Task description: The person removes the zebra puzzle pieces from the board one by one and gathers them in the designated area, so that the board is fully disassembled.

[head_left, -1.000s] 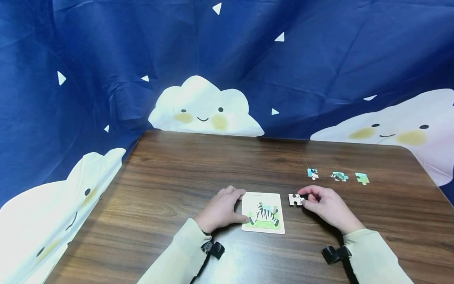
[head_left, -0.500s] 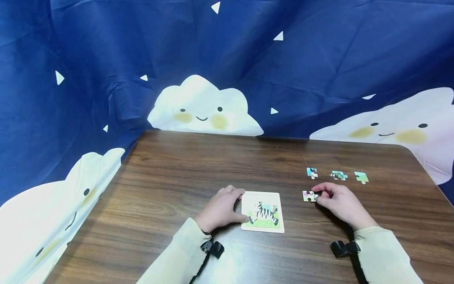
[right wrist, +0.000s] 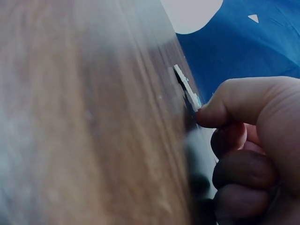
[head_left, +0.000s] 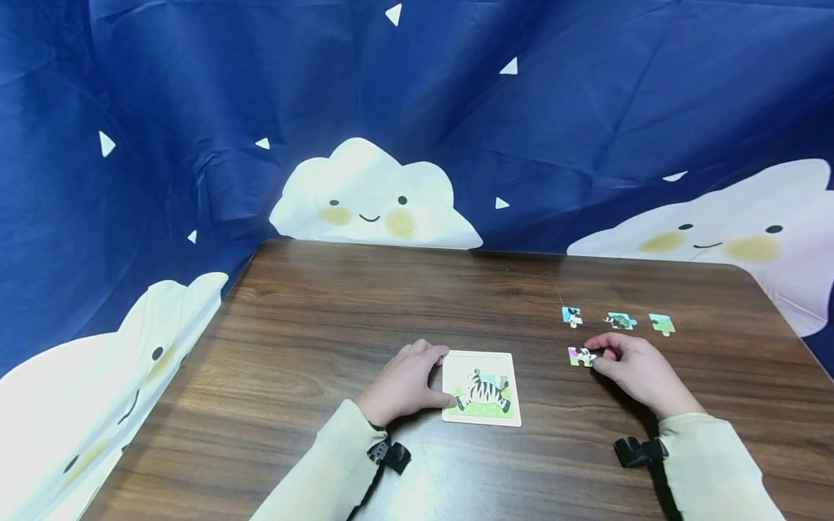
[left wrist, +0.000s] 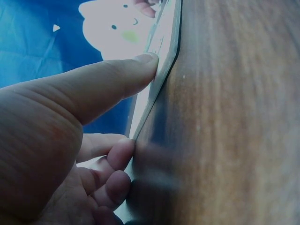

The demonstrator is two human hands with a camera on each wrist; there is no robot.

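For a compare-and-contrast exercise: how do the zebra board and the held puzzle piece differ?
The zebra board is larger and squarish; the puzzle piece is small, with notched edges. The board shows a striped zebra; the piece shows pink beside black and white. The left hand touches the board's left side; the right hand pinches the piece. Both carry printed pictures.

Brown wood-grain desk, pale glare at six o'clock. Creased blue cloth behind, white triangles; smiling white clouds at eleven, three, eight o'clock.
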